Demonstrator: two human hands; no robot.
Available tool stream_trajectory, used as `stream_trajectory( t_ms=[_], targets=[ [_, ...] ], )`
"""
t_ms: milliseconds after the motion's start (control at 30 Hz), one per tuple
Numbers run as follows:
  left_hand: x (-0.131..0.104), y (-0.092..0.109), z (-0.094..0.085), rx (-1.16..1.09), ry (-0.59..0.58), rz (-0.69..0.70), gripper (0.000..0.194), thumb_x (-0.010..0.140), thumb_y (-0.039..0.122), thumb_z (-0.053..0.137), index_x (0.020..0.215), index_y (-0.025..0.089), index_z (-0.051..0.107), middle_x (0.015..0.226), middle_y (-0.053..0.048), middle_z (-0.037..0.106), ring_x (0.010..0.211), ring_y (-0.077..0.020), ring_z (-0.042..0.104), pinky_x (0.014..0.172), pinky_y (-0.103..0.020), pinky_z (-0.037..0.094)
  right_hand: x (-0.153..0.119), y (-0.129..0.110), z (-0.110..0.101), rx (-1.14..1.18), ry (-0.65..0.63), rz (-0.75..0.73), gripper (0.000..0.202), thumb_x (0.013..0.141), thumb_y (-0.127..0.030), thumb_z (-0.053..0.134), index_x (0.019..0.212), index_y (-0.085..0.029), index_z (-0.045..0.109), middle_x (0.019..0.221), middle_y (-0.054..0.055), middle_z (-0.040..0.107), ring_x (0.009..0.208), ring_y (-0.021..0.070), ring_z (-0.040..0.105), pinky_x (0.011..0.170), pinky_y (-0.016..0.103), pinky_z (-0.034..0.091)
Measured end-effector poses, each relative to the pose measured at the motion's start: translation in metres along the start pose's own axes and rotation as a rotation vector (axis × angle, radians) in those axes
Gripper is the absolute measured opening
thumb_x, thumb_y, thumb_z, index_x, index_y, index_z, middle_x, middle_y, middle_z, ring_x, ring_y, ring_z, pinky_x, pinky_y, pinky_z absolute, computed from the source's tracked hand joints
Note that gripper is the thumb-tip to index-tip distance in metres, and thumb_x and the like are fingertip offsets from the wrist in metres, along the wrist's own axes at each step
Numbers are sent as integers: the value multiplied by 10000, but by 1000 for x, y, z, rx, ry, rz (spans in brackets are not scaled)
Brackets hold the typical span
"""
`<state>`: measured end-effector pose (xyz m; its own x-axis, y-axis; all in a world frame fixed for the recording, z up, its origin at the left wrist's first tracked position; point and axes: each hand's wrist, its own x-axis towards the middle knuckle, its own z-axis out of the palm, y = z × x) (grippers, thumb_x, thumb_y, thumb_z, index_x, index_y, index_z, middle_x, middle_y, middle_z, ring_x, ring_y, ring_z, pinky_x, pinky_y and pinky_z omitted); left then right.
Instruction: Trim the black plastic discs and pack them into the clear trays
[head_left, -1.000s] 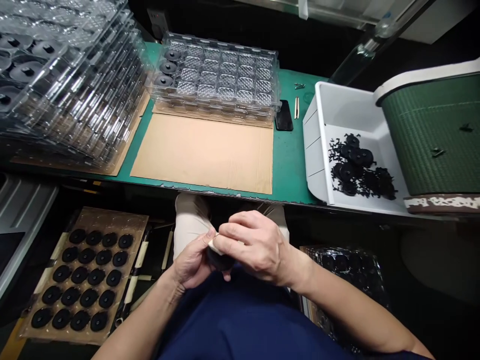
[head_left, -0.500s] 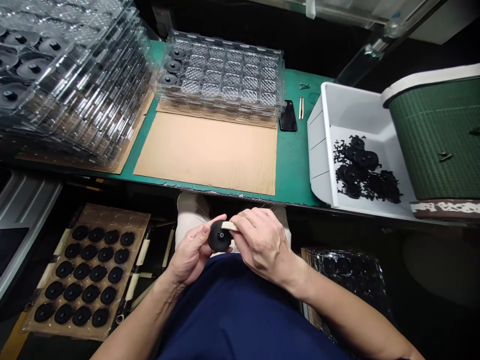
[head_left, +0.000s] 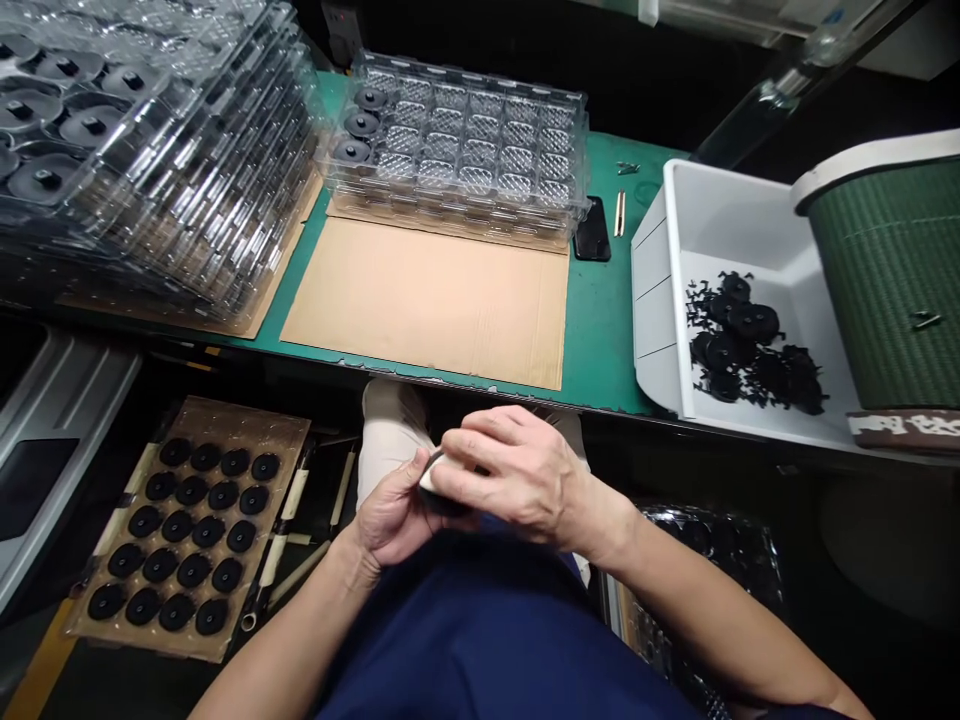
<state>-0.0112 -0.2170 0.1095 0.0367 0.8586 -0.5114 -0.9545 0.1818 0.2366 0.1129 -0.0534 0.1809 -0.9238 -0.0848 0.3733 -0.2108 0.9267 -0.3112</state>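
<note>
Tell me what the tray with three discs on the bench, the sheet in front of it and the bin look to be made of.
Tray: likely clear, glossy plastic; it is see-through with sharp glints.
Sheet: apparently matt cardboard, brown with faint ridge lines.
Bin: probably smooth, pale grey moulded plastic, judging by its rounded corners and soft sheen.
</note>
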Motion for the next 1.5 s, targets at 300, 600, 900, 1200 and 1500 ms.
stream_trajectory(
  t_ms=[300, 600, 900, 1200, 1500],
  targets=[
    [-10, 10, 23, 192, 126, 527, 559, 721, 192, 948, 1232, 347, 784, 1269, -17, 780, 1220, -219, 713, 993, -251, 589, 1, -36, 8, 224, 143, 434, 154, 1029, -191, 521, 907, -179, 614, 809, 16, 521, 671, 159, 461, 604, 314, 352],
    [-21, 12, 20, 245, 94, 536, 518, 775, 295, 925, 1268, 344, 775, 1350, -54, 754, 1329, -288, 660, 1079, -322, 564, -2, -32, -3, 221, 87, 459, 173, 1037, -188, 511, 928, -167, 643, 813, 5, 495, 649, 145, 432, 586, 308, 321],
    [-22, 10, 15, 222, 78, 442, 489, 844, 329, 866, 1320, 314, 753, 1362, -85, 748, 1288, -293, 689, 1079, -360, 578, -7, -27, -5, 301, 23, 423, 167, 1054, -202, 502, 938, -181, 621, 841, 9, 517, 655, 141, 430, 586, 298, 320],
    [-18, 9, 7, 216, 72, 359, 507, 866, 365, 842, 1353, 278, 734, 1338, -116, 754, 1279, -281, 691, 1090, -341, 562, -13, -20, -6, 269, -32, 417, 173, 1072, -221, 498, 969, -184, 632, 846, 3, 511, 647, 139, 429, 574, 296, 316],
    [-16, 9, 10, 178, 69, 350, 454, 888, 333, 822, 1329, 254, 748, 1306, -106, 771, 1175, -235, 738, 1032, -305, 594, -16, -22, -7, 245, -52, 428, 186, 1071, -223, 495, 951, -181, 631, 851, 5, 519, 643, 139, 427, 572, 298, 305]
  ],
)
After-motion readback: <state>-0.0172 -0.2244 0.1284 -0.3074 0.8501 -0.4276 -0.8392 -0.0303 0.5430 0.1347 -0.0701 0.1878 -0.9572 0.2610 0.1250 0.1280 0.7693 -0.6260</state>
